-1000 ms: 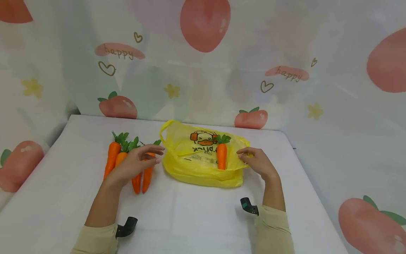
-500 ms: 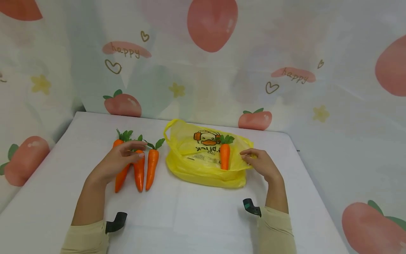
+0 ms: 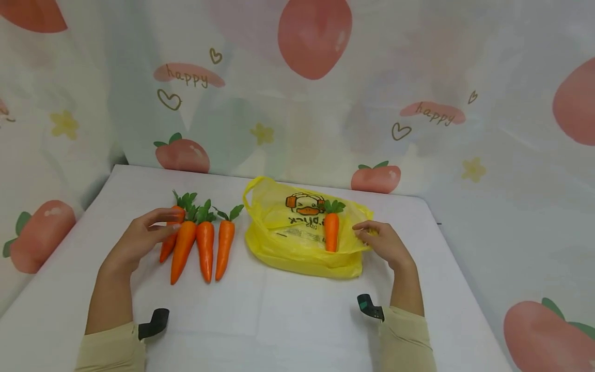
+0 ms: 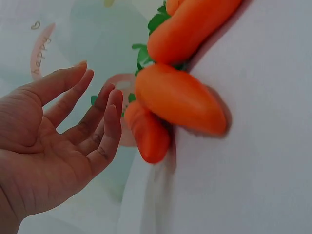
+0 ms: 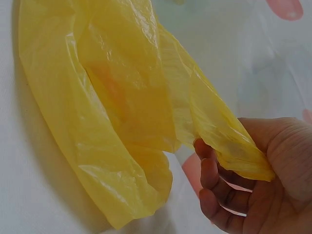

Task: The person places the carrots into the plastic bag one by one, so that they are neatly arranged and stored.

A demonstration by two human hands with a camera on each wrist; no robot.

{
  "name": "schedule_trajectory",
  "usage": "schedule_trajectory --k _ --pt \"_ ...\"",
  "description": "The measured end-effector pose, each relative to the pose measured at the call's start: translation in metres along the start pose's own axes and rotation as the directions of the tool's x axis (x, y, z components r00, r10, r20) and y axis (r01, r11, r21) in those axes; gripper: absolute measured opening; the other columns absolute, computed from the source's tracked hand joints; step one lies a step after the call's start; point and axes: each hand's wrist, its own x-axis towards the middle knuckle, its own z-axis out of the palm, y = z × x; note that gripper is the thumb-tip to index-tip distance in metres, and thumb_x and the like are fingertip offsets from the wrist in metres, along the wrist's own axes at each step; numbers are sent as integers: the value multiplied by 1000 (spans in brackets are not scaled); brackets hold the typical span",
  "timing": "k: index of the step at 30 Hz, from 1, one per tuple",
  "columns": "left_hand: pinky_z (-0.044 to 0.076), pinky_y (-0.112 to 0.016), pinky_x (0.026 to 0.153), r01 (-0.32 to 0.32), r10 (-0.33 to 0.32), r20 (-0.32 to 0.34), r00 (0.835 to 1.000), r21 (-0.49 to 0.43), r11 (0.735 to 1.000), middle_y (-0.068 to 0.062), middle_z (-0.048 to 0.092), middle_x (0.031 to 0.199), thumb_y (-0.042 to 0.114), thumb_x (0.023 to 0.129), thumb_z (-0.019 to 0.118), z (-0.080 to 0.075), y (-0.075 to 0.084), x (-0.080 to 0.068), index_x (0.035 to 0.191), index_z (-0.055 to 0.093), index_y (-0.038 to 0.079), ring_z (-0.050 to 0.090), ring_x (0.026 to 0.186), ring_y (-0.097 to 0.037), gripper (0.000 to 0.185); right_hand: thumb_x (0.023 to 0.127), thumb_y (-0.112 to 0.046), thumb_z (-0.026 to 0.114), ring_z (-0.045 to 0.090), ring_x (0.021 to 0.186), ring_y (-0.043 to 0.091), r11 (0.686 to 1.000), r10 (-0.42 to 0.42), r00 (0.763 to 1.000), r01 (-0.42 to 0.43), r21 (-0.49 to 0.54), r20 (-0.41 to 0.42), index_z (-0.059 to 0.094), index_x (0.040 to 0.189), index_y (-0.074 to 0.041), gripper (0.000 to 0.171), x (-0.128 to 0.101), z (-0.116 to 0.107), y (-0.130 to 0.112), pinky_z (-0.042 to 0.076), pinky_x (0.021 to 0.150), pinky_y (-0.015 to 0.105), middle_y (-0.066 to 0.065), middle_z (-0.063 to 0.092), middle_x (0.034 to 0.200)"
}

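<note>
Several orange carrots with green tops lie side by side on the white table, left of centre. My left hand hovers at the leftmost carrot. In the left wrist view the left hand has relaxed, spread fingers, holds nothing, and sits a little apart from the carrots. A yellow plastic bag with a duck print lies in the middle, and one carrot rests on top of it. My right hand pinches the bag's right edge, and the right hand curls its fingers round the bag.
The white table is backed by a curtain printed with peaches and "happy". The curtain also closes in the table's left and right sides. Black wrist camera mounts stick out near both sleeves.
My left hand has slid left from the right-hand carrots to the leftmost one. The bunched carrots now lie spread in a row. The right hand kept its pinch on the bag.
</note>
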Motion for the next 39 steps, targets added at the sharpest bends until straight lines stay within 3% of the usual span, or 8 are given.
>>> schedule_trajectory --k 5,9,15,25,31,39 --pt "45 -53 103 27 -27 -37 999 2 1000 -21 47 150 32 107 59 -7 -9 -2 153 48 8 52 128 -41 53 106 -21 58 56 104 30 1000 -12 1000 12 -8 0 69 129 -4 30 0 1 -1 46 94 45 16 62 130" --pt "53 -34 96 37 -37 -67 997 4 999 -24 46 150 33 107 58 -11 -16 -2 153 48 7 53 127 -41 54 106 -22 58 56 105 30 1000 -8 1000 8 -18 4 69 130 -5 31 1 1 0 46 94 46 16 62 131" --pt "52 -16 83 66 -67 -103 992 -13 998 -26 44 151 29 108 55 -14 -23 -1 153 47 6 55 124 -41 51 107 -22 58 56 106 31 1000 -8 1000 8 -21 4 69 130 -5 30 1 0 0 45 95 47 17 62 132" --pt "50 -20 85 131 -132 -78 988 -13 991 -26 40 154 27 107 55 -13 -29 1 155 46 8 52 125 -40 52 107 -21 58 55 107 31 1000 5 1000 -4 -15 14 69 130 -5 31 4 2 2 46 96 46 17 61 134" --pt "49 -17 84 120 -120 -45 992 -12 993 -27 40 155 34 106 60 -13 -32 2 156 44 7 49 129 -42 59 106 -21 58 54 112 33 1000 11 1000 -11 -12 17 69 130 -5 31 4 3 2 45 98 48 18 59 136" --pt "50 -17 84 88 -89 -24 996 -22 996 -27 42 154 30 107 60 -12 -33 4 156 46 7 48 131 -43 56 106 -23 59 54 113 34 1000 12 1000 -11 -28 18 69 131 -6 31 5 3 1 44 101 52 19 59 138"
